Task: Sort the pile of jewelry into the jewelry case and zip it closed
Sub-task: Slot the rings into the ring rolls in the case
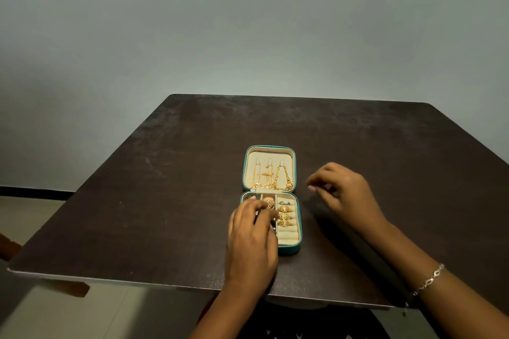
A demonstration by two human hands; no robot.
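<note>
Dark brown table point(170, 179) fills most of the view, w/ a pale wall behind. No loose jewelry pile shows on the tabletop, so sorting looks nearly done and the zip is likely what's left.

Next in size, the jewelry case point(292, 249): teal shell, cream lining, lying open flat near the table's front edge, centre. Its long axis runs away from the person. The lid half is the far one, w/ gold chains point(272, 177) hung on three hooks; the tray half is the near one.

Left hand point(252, 239) lies over the tray's left side, palm down, fingers curled, tips touching or just above the left/middle compartments. Whether it pinches a piece can't be told; fingers hide it. Right hand point(344, 190) hovers right of the case, level w/ the hinge, apart from it, fingers loosely curled and holding nothing visible. A silver bracelet point(429, 279) sits on the right wrist.

Key relation: the lid lies beyond both hands and must fold toward the person over the tray. The right hand is nearer the lid's edge, and the left one must clear the tray first.

Smallest: a round gold filigree piece point(268, 202) in the middle compartment; four rings point(284, 216) in the right-hand roll slots, w/ the near slots unfilled.
</note>
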